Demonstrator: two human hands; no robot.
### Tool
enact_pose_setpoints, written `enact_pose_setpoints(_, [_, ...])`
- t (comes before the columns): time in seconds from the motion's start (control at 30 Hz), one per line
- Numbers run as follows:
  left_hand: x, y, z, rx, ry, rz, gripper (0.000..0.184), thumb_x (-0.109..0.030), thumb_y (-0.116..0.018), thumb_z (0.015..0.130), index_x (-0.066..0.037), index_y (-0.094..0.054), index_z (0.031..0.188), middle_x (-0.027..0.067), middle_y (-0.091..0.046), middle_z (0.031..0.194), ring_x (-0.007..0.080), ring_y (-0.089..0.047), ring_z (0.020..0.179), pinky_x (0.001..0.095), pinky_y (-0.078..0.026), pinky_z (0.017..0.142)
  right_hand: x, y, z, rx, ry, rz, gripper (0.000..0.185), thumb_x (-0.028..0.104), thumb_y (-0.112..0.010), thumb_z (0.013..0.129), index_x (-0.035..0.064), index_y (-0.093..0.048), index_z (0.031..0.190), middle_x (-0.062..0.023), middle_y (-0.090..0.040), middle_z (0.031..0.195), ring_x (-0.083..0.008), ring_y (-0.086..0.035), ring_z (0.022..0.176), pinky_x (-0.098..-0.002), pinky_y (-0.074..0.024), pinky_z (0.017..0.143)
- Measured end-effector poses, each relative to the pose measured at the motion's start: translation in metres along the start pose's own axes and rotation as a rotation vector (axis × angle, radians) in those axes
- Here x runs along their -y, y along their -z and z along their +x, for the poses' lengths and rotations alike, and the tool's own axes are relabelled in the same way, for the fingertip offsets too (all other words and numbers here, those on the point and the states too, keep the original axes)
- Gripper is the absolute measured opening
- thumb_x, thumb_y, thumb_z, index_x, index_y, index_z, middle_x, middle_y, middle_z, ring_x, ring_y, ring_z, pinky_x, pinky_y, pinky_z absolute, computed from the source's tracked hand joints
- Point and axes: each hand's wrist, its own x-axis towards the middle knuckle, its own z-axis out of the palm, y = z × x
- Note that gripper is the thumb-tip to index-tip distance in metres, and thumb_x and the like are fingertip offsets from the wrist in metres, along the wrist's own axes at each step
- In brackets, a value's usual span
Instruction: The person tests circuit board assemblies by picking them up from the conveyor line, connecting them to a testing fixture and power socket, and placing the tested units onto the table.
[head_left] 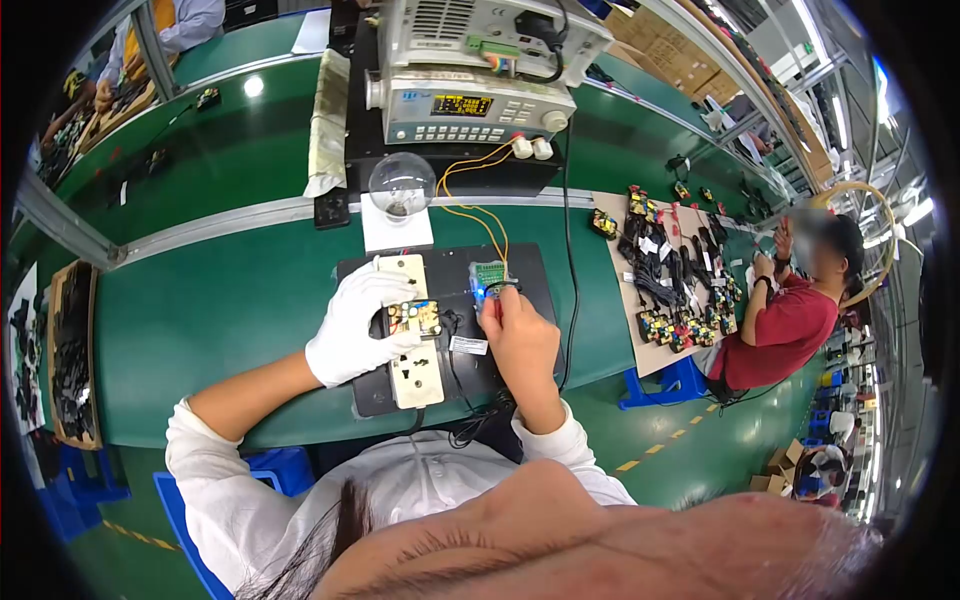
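My left hand (355, 325), in a white glove, grips a small circuit board (418, 318) with yellow parts in a black shell. It holds the board over a cream power strip (417, 382), on a black base plate (375, 392). My bare right hand (524, 345) pinches the end of a thin black cable at a small green terminal board (490, 272); the fingers mostly hide the cable's end. Blue light glows by those fingertips. Between my hands, the black cable carries a white label (468, 346). Yellow wires (470, 208) run from the terminal board to a bench instrument (478, 108).
A glass bulb (402, 186) stands on a white base behind the strip. To the right, cardboard (650, 350) carries several boards with black cables (665, 265). A co-worker in red (790, 335) sits beyond it. A tray of black parts (72, 350) lies far left.
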Motion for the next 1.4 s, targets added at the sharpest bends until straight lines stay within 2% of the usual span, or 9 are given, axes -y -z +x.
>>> enact_pose_setpoints(0.1, [0.006, -0.001, -0.003, 0.005, -0.032, 0.046, 0.049, -0.043, -0.073, 0.08, -0.006, -0.058, 0.108, 0.0131, -0.065, 0.107, 0.0351, -0.061, 0.105, 0.0493, -0.041, 0.101, 0.004, -0.001, -0.004, -0.021, -0.123, 0.04, 0.022, 0.018, -0.069, 0.085, 0.0094, -0.05, 0.079, -0.0057, -0.059, 0.065, -0.0272, -0.059, 0.051, -0.0367, -0.0469, 0.046])
enact_pose_setpoints(0.3, [0.004, -0.001, 0.0, 0.012, -0.044, 0.017, 0.048, -0.042, -0.072, 0.081, -0.006, -0.058, 0.108, 0.013, -0.065, 0.107, 0.0342, -0.061, 0.106, 0.0494, -0.04, 0.103, 0.004, -0.005, -0.005, -0.038, -0.127, 0.04, 0.022, 0.018, -0.069, 0.085, 0.0097, -0.049, 0.08, -0.0048, -0.059, 0.065, -0.0259, -0.058, 0.05, -0.0357, -0.0459, 0.045])
enact_pose_setpoints(0.37, [0.004, -0.001, -0.002, 0.003, -0.017, -0.029, 0.047, -0.031, -0.081, 0.072, -0.007, -0.062, 0.108, 0.01, -0.065, 0.11, 0.0318, -0.058, 0.111, 0.0446, -0.037, 0.105, 0.003, -0.006, -0.005, -0.031, -0.122, 0.037, 0.022, 0.018, -0.069, 0.085, 0.0097, -0.049, 0.08, -0.0048, -0.059, 0.065, -0.0255, -0.058, 0.05, -0.0355, -0.0458, 0.045])
enact_pose_setpoints(1.1, [0.005, -0.002, -0.001, -0.029, -0.035, 0.001, 0.05, -0.035, -0.081, 0.071, -0.007, -0.06, 0.106, 0.0107, -0.064, 0.105, 0.0301, -0.06, 0.106, 0.0456, -0.039, 0.103, 0.001, -0.014, -0.006, -0.057, -0.125, 0.041, 0.021, 0.015, -0.069, 0.084, 0.0096, -0.05, 0.077, -0.0043, -0.056, 0.062, -0.0217, -0.055, 0.048, -0.0335, -0.0442, 0.045])
enact_pose_setpoints(1.2, [0.004, 0.001, 0.001, -0.014, -0.037, 0.039, 0.06, -0.04, -0.083, 0.065, -0.005, -0.062, 0.109, 0.0127, -0.064, 0.104, 0.0325, -0.06, 0.105, 0.0442, -0.04, 0.102, -0.002, -0.011, -0.008, -0.04, -0.185, 0.18, 0.017, 0.015, -0.071, 0.083, 0.0076, -0.056, 0.079, -0.0059, -0.057, 0.062, -0.0223, -0.054, 0.049, -0.0332, -0.0449, 0.048])
enact_pose_setpoints(1.23, [0.003, 0.003, 0.002, 0.058, -0.037, 0.035, 0.07, -0.038, -0.087, 0.06, -0.004, -0.058, 0.115, 0.0152, -0.064, 0.108, 0.0348, -0.06, 0.108, 0.0474, -0.037, 0.105, -0.004, -0.009, -0.01, -0.016, -0.231, 0.252, 0.014, 0.015, -0.071, 0.084, 0.0054, -0.06, 0.085, -0.0065, -0.058, 0.063, -0.0181, -0.055, 0.05, -0.0321, -0.0464, 0.051])
enact_pose_setpoints(1.3, [-0.005, 0.007, 0.007, 0.115, 0.078, 0.008, 0.06, -0.034, -0.085, 0.063, -0.005, -0.062, 0.11, 0.0169, -0.063, 0.108, 0.0372, -0.057, 0.106, 0.0464, -0.04, 0.1, -0.005, -0.009, -0.013, -0.024, -0.292, 0.368, 0.014, 0.014, -0.07, 0.086, 0.0035, -0.061, 0.088, -0.0073, -0.058, 0.063, -0.0119, -0.055, 0.054, -0.0309, -0.0474, 0.053])
enact_pose_setpoints(1.37, [-0.001, 0.003, 0.0, 0.104, 0.063, 0.084, 0.056, -0.035, -0.081, 0.067, -0.006, -0.063, 0.111, 0.0146, -0.061, 0.115, 0.0369, -0.051, 0.114, 0.0455, -0.039, 0.1, -0.009, -0.01, -0.016, -0.036, -0.257, 0.394, 0.012, 0.012, -0.067, 0.089, 0.0017, -0.06, 0.09, -0.0061, -0.059, 0.067, -0.0093, -0.056, 0.059, -0.0289, -0.0479, 0.055])
enact_pose_setpoints(1.4, [-0.003, 0.005, -0.004, 0.072, 0.067, 0.072, 0.056, -0.037, -0.08, 0.068, -0.006, -0.064, 0.111, 0.0134, -0.061, 0.115, 0.0367, -0.05, 0.116, 0.0456, -0.038, 0.101, -0.006, -0.005, -0.017, -0.069, -0.348, 0.576, 0.01, 0.011, -0.064, 0.091, 0.0012, -0.06, 0.092, -0.0056, -0.059, 0.068, -0.0095, -0.055, 0.058, -0.0274, -0.0472, 0.054])
